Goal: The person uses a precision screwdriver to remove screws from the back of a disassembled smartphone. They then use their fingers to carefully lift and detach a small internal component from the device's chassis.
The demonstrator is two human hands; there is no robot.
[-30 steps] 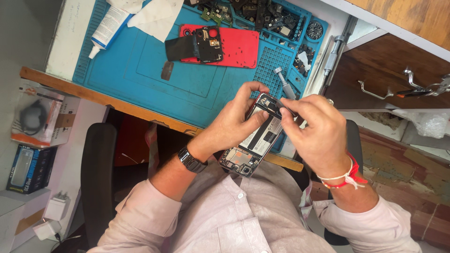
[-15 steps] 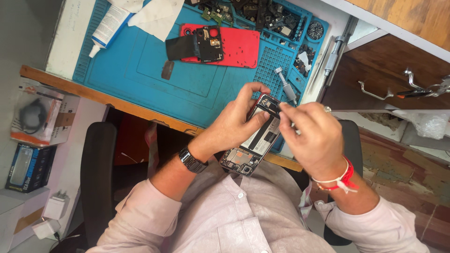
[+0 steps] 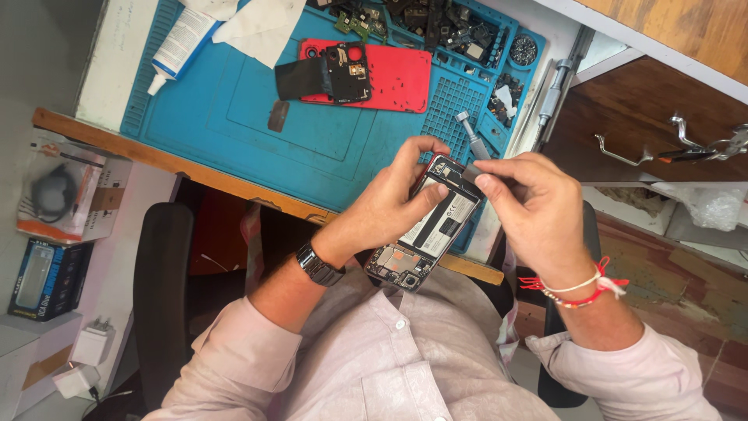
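A white workbench [image 3: 101, 86] with a wooden front edge carries a big blue work mat [image 3: 234, 125] that covers most of its top. On the mat, toward the back edge, lie a red phone back cover [image 3: 393, 78] with a black part [image 3: 331, 74] resting on it, a white tube [image 3: 178, 43] and a crumpled white tissue [image 3: 261, 27] near the back left corner, and a small dark strip [image 3: 277, 115] near the middle. The mat's compartments along the back and right edges hold loose phone parts [image 3: 436, 23], and a metal screwdriver [image 3: 555, 90] lies just off the mat at the right edge.
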